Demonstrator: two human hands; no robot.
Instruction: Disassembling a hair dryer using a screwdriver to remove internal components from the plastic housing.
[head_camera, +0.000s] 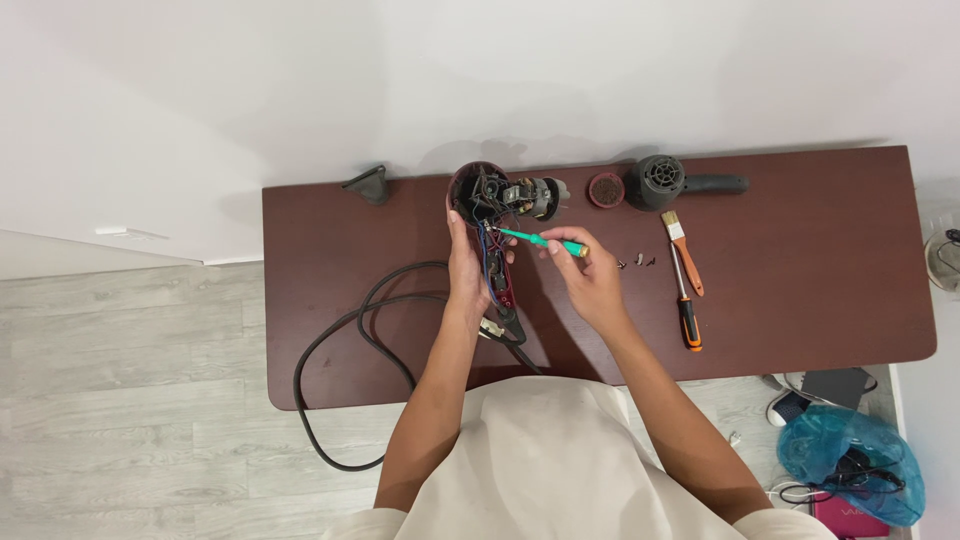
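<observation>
So the opened-up maroon hair dryer shell with its wiring exposed (487, 225) sits just above the middle of the frame, on the dark reddish-brown tabletop (800, 300). Its long axis runs roughly up and down the picture: round open head toward the wall at the top, handle pointing down toward the person. The left hand (466, 268) is wrapped around the handle, fingers closed on it. The right hand (588, 272) pinches a slim green-handled screwdriver (545, 240), which lies almost sideways, tip aimed left into the wires.

Touching the head on its right is the small metal motor unit (535, 195). Further right along the back edge: a round reddish grille (606, 189), then a dark grey hair dryer housing (672, 182) with its handle pointing right. Below that, a small paintbrush (683, 250) and an orange-and-black screwdriver (686, 315), with a few tiny screws (636, 262) nearby. A black nozzle (369, 184) sits upper left, and the black power cord (345, 370) loops off the front edge.
</observation>
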